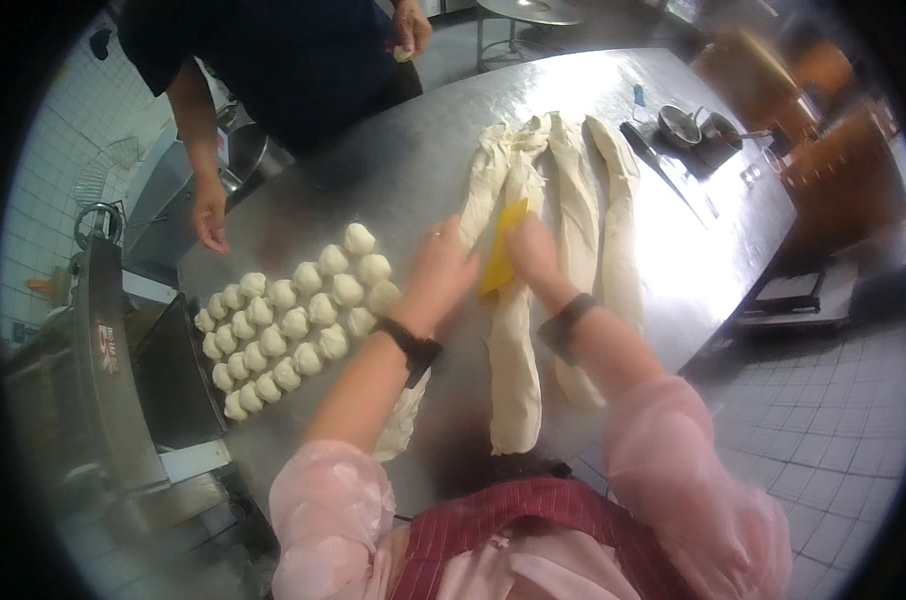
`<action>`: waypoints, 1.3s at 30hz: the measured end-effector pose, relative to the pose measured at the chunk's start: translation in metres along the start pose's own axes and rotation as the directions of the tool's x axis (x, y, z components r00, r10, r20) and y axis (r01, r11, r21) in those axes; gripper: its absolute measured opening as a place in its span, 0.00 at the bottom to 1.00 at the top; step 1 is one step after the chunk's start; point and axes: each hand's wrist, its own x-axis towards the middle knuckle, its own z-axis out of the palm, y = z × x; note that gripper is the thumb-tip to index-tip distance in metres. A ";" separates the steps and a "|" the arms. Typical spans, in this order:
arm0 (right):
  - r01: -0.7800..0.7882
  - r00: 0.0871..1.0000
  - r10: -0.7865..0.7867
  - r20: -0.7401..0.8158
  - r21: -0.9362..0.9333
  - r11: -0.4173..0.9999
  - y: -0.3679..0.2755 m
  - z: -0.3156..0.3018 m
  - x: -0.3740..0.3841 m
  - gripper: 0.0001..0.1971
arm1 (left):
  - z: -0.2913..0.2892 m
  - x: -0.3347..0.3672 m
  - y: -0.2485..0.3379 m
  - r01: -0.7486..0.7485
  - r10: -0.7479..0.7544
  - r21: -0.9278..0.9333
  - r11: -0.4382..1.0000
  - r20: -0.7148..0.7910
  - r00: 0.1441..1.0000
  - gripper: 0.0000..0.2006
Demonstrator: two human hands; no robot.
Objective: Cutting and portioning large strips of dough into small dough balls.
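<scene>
Several long pale dough strips lie side by side on the metal table. My left hand [445, 268] is closed around the leftmost dough strip [485, 185], whose near end [403, 425] shows below my forearm. In my right hand [535, 252] is a yellow dough scraper [503, 255], held upright beside my left hand. The scraper's lower edge is against or just above the second dough strip [515, 385]; I cannot tell which. Two more strips, a middle one [575, 185] and a far right one [621, 235], lie to the right of my right hand.
Rows of round dough pieces [295, 322] sit on the metal table [423, 145] at the left. A long knife [670, 172] and small metal pans [680, 127] lie at the far right. Across the table stands a person, one hand [210, 215] hanging near the edge.
</scene>
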 end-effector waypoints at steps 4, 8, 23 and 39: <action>-0.002 0.982 0.025 -0.187 0.121 0.993 -0.009 0.013 0.037 0.15 | 0.017 0.030 -0.004 0.224 -0.221 -0.013 0.975 0.117 0.968 0.35; 0.120 0.974 -0.103 -0.204 0.073 0.990 -0.012 0.004 0.098 0.14 | 0.033 0.047 -0.011 0.338 -0.333 -0.016 0.941 0.126 0.934 0.27; 0.294 0.953 -0.287 -0.093 0.073 0.953 0.016 -0.046 0.090 0.15 | 0.020 0.066 -0.057 0.465 -0.382 -0.871 0.155 0.381 0.842 0.20; 0.182 0.968 -0.183 -0.169 -0.022 0.983 -0.017 -0.024 0.175 0.17 | 0.041 0.064 -0.060 0.440 -0.367 -0.697 0.567 0.264 0.892 0.23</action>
